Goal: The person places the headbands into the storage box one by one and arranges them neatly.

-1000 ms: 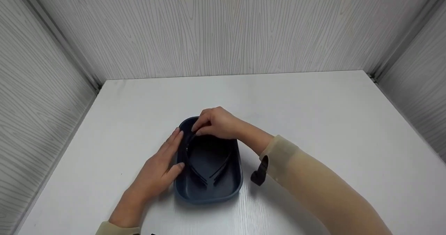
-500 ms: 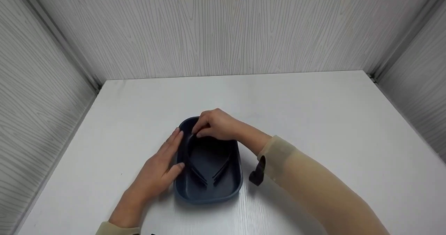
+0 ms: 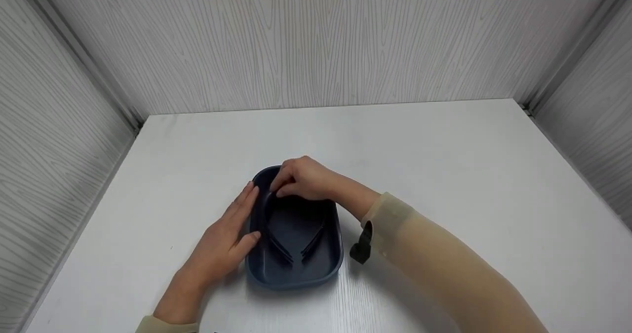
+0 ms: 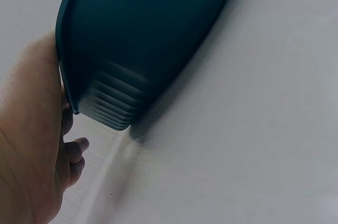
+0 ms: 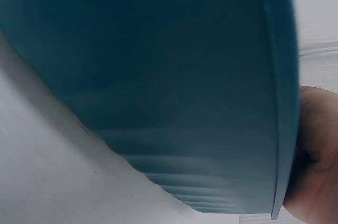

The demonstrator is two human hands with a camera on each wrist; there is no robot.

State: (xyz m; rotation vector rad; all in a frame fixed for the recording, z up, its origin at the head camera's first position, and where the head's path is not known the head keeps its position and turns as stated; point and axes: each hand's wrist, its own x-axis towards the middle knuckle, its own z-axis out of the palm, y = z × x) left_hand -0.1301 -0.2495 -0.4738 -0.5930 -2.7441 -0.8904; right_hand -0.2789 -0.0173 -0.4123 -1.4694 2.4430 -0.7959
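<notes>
A dark blue oval tub (image 3: 297, 277) stands on the white table (image 3: 444, 165). Inside it lies a thin dark curved strip (image 3: 279, 244) whose two arms run toward the near end. My right hand (image 3: 302, 180) reaches over the far end and pinches the top of that strip with curled fingers. My left hand (image 3: 224, 239) lies flat against the tub's left wall, fingers straight, thumb at the rim. In the left wrist view the tub's ribbed outer wall (image 4: 148, 39) fills the frame beside my left hand (image 4: 31, 145). The right wrist view shows the tub wall (image 5: 158, 76) and part of my right hand (image 5: 317, 171).
Grey wood-grain panels (image 3: 316, 41) close the table in at the back and on both sides. A small black strap (image 3: 362, 246) hangs from my right sleeve (image 3: 444, 273) just right of the tub.
My right hand has shifted slightly left and down over the far end of the tub, and the strip's arms have moved a little inside. The left hand has stayed in place.
</notes>
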